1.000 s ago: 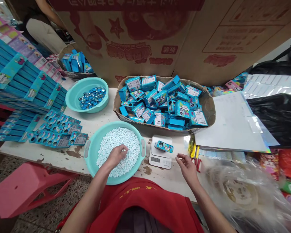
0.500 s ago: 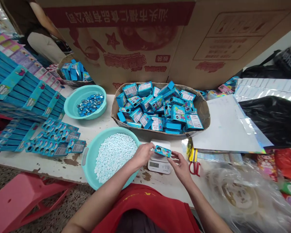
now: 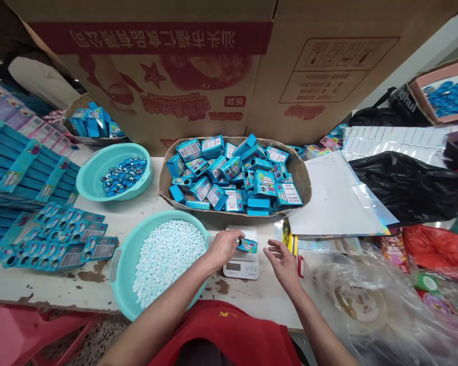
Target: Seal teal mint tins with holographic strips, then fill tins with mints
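Observation:
A small blue candy box (image 3: 248, 245) lies over the plate of the white digital scale (image 3: 242, 270). My left hand (image 3: 223, 249) has its fingers closed at the box's left end, which they partly cover. To the right of the scale, my right hand (image 3: 283, 262) is off the box, fingers apart and holding nothing. Beside my left forearm stands a turquoise basin (image 3: 116, 272) full of small pale candies (image 3: 166, 254). Beyond the scale, an open cardboard tray (image 3: 305, 188) holds many blue candy boxes (image 3: 265, 182).
Another turquoise basin (image 3: 84, 178) holds blue and silver pieces. Filled candy boxes (image 3: 70, 254) sit in rows at the left, near stacked display packs (image 3: 23, 162). Right of the scale lie scissors (image 3: 300, 265), a white sheet (image 3: 328, 198) and clear plastic (image 3: 328, 295). A large carton (image 3: 267, 76) stands behind.
My right hand has let go of the candy box and moved right, opening. The box has shifted slightly against the scale and stays at my left hand. The view has turned rightward.

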`<action>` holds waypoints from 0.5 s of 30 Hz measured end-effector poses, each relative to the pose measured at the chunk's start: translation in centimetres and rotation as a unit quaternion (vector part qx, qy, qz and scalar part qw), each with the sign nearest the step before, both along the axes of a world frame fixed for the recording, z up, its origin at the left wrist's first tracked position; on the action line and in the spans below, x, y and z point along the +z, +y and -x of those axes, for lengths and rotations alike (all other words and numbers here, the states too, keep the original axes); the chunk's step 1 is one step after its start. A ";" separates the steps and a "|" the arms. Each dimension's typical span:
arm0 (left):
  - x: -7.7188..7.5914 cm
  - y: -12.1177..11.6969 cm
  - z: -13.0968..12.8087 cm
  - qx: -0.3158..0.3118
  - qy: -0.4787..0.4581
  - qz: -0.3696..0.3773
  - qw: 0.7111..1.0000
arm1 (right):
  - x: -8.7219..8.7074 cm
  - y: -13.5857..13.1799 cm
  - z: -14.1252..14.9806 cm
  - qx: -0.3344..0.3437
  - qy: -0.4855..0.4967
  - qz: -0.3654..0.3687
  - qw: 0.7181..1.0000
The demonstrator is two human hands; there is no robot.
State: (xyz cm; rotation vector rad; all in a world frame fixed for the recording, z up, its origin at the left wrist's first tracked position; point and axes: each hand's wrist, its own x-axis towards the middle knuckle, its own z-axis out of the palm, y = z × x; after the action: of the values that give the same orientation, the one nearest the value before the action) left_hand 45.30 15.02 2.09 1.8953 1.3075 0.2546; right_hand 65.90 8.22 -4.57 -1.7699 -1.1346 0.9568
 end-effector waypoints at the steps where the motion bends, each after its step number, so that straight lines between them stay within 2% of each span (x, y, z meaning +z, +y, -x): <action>1: 0.0 0.0 0.0 0.008 -0.006 0.004 1.000 | 0.1 0.2 0.0 0.000 0.000 -0.002 1.000; 7: 0.1 0.2 0.6 0.110 -0.057 0.095 0.988 | 1.0 1.1 0.1 -0.001 0.002 0.001 1.000; 12: -0.1 0.2 0.2 0.049 0.010 0.025 0.998 | 1.6 1.7 0.2 0.003 -0.003 0.000 1.000; 15: -0.2 0.2 -0.2 0.050 0.069 0.021 0.996 | 2.6 2.4 0.2 0.003 -0.011 -0.017 1.000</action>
State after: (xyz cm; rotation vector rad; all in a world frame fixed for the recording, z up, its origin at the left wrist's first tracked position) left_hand 45.49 15.25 1.90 1.8418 1.4910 0.1474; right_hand 65.75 10.61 -1.95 -1.7548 -1.1645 0.9193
